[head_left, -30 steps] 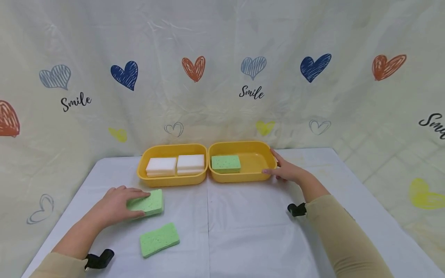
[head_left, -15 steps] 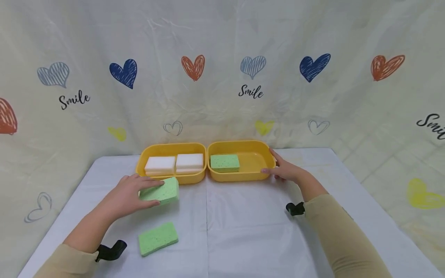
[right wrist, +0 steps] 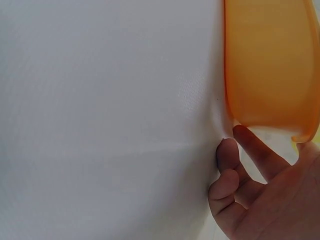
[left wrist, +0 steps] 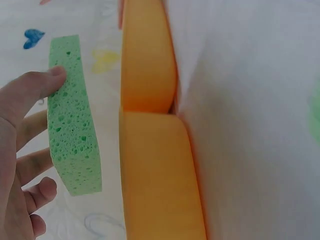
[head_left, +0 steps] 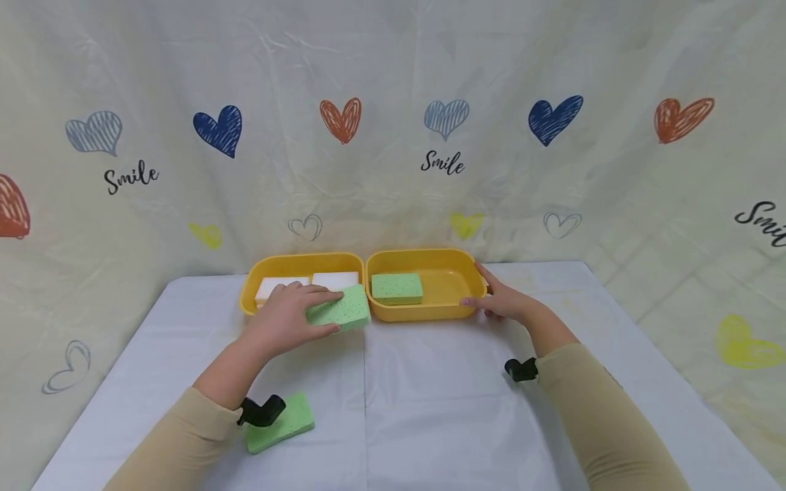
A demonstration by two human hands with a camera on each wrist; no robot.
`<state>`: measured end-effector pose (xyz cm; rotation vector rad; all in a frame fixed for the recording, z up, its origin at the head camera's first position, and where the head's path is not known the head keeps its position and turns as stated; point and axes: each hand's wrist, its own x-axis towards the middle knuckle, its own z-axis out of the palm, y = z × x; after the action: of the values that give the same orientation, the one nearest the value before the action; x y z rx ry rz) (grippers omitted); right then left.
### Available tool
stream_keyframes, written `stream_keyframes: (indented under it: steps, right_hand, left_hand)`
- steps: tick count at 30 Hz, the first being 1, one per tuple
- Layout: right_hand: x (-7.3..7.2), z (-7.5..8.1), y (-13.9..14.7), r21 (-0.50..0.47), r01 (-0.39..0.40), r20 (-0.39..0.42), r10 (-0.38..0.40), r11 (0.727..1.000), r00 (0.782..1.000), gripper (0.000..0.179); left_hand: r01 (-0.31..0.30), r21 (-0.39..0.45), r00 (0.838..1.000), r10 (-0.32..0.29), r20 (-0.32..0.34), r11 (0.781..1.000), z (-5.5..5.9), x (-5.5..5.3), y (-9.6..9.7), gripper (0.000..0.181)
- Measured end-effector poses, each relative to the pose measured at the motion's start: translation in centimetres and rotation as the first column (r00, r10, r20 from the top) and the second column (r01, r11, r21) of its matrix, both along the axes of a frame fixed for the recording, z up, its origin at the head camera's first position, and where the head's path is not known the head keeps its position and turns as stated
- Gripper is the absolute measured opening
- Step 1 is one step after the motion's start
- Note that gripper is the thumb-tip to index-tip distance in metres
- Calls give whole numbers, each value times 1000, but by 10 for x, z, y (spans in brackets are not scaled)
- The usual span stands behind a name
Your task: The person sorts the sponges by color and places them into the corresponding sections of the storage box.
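My left hand (head_left: pixel 279 322) pinches a green sponge (head_left: pixel 340 308) between thumb and fingers. The sponge is in the air, before the right end of the left yellow tray (head_left: pixel 301 257). In the left wrist view the held sponge (left wrist: pixel 72 110) shows its porous face, apart from the tray walls (left wrist: pixel 155 170). My right hand (head_left: pixel 506 300) grips the right end of the right yellow tray (head_left: pixel 448 283), thumb over the near rim. From the right wrist, some fingers (right wrist: pixel 227 155) curl beside the tray's outer wall. One green sponge (head_left: pixel 396 289) lies in the right tray's left half.
Two white sponges (head_left: pixel 334 279) sit in the left tray, partly behind my left hand. Another green sponge (head_left: pixel 297 417) lies on the white tablecloth (head_left: pixel 442 409), under my left wrist's black camera (head_left: pixel 262 410). A heart-printed curtain (head_left: pixel 393 191) stands behind the table.
My left hand has lifted the green sponge from the tablecloth and carried it right and away from me, up to the trays. My right hand has stayed at the right tray's end.
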<state>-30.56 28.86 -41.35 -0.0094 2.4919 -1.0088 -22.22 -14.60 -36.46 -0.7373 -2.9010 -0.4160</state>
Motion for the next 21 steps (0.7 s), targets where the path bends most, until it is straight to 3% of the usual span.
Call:
stream_keyframes:
  steps: [5, 12, 21]
  right_hand:
    - [0, 1, 1, -3, -6, -1, 6, 1000, 1000, 109]
    - [0, -1, 0, -9, -7, -4, 7, 1000, 1000, 109]
    - [2, 0, 0, -13, 5, -7, -5, 1000, 1000, 110]
  left_hand:
    - [1, 12, 1000, -1, 28, 1000, 2, -17, 28, 60]
    - [28, 45, 999, -29, 16, 999, 4, -40, 68, 58]
    - [16, 57, 996, -21, 91, 998, 0, -68, 122, 58]
